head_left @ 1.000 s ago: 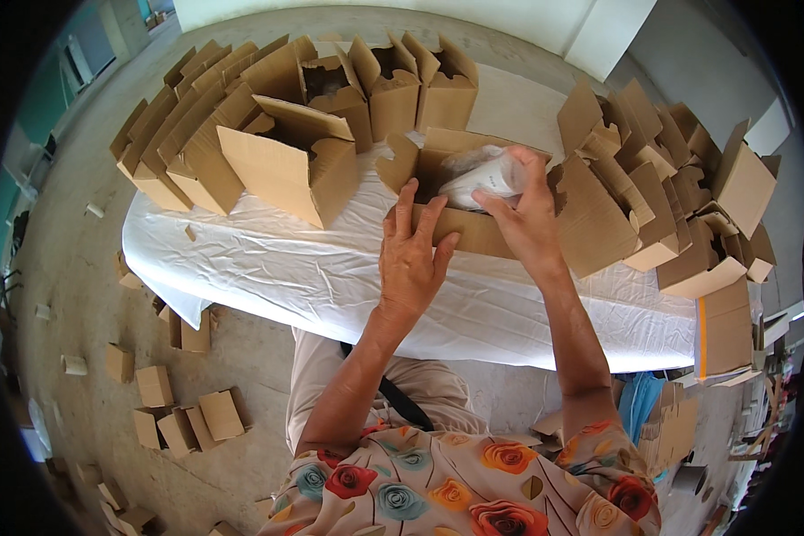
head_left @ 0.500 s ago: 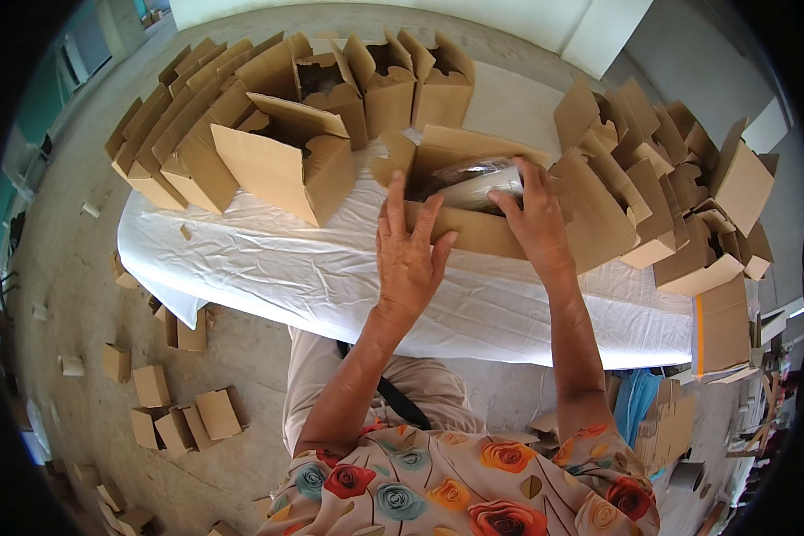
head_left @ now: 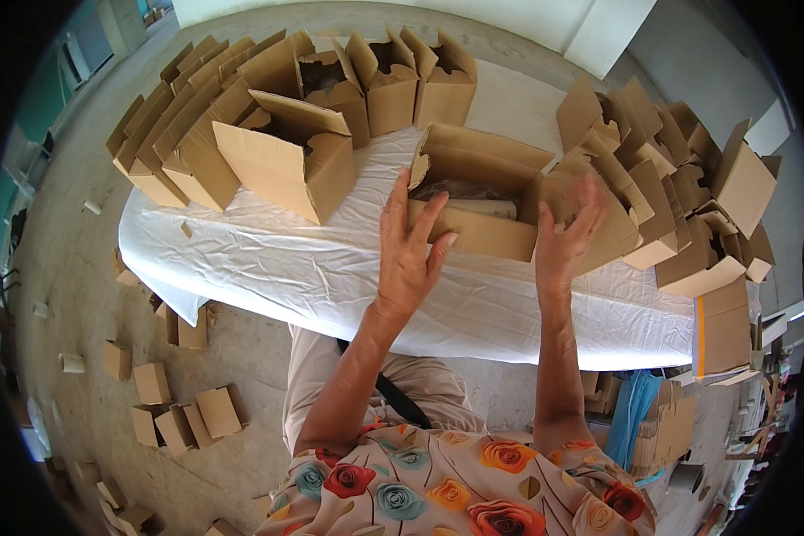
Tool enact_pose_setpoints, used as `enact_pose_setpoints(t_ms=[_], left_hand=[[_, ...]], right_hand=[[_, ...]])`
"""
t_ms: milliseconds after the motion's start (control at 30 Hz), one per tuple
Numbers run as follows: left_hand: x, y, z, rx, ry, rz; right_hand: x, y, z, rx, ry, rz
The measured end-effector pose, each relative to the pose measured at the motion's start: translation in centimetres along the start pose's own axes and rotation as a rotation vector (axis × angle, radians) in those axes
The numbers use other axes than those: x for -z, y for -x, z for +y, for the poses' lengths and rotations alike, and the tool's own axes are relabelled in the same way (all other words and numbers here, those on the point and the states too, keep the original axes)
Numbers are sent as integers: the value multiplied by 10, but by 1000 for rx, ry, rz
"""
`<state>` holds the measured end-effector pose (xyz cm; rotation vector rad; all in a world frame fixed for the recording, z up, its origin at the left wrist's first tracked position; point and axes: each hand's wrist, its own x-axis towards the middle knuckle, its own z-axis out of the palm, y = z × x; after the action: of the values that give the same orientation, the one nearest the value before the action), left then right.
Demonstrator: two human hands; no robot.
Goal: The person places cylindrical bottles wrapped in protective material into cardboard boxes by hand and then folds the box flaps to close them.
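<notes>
An open cardboard box [head_left: 487, 234] lies on the white cloth in front of me. Inside it, a white object wrapped in clear plastic [head_left: 491, 207] rests low, mostly hidden by the front wall. My left hand [head_left: 411, 234] grips the box's front left corner, its fingers along the left end and front wall and its thumb lower on the front. At the box's right end, my right hand [head_left: 570, 234] is open and holds nothing, with thumb and fingers apart beside the raised end flap.
Several open cardboard boxes [head_left: 326, 174] stand in rows at the back left of the cloth-covered table [head_left: 241, 255]. More boxes [head_left: 652, 232] crowd the right side. Small cartons [head_left: 214, 415] lie on the floor at the left. Flattened cardboard [head_left: 665, 429] and blue plastic [head_left: 632, 411] are below right.
The plastic-wrapped white object has gone lower into the box. My right hand has let go of it and moved right, out of the box. My left hand stays at the box's left corner.
</notes>
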<state>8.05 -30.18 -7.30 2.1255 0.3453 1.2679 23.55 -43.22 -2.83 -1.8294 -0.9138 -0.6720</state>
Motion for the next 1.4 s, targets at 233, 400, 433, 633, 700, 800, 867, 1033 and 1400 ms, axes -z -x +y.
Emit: enact_pose_setpoints(t_ms=[233,400,433,633,700,800,867,1033,1400], left_hand=[[5,-10,-10,-95,-64,-107],[19,-15,-16,-66,85,-153],[26,-17,-19,-42,161,-180],[38,-21,-15,108,330,-233],[35,-21,-18,88,336,-180],[26,-24,-27,79,323,-90],[20,-29,-26,180,340,-41],[9,-35,-24,201,174,98],[-1,-40,-22,230,168,166]], right_hand=[[-16,8,-1,49,-282,-171],[-1,7,10,166,-210,-296],[3,7,18,184,-199,-315],[17,9,19,232,-164,-405],[17,7,14,219,-219,-423],[13,6,26,170,-239,-427],[3,7,33,129,-228,-401],[-10,6,18,-27,-169,-221],[-27,-23,30,-137,-359,-254]])
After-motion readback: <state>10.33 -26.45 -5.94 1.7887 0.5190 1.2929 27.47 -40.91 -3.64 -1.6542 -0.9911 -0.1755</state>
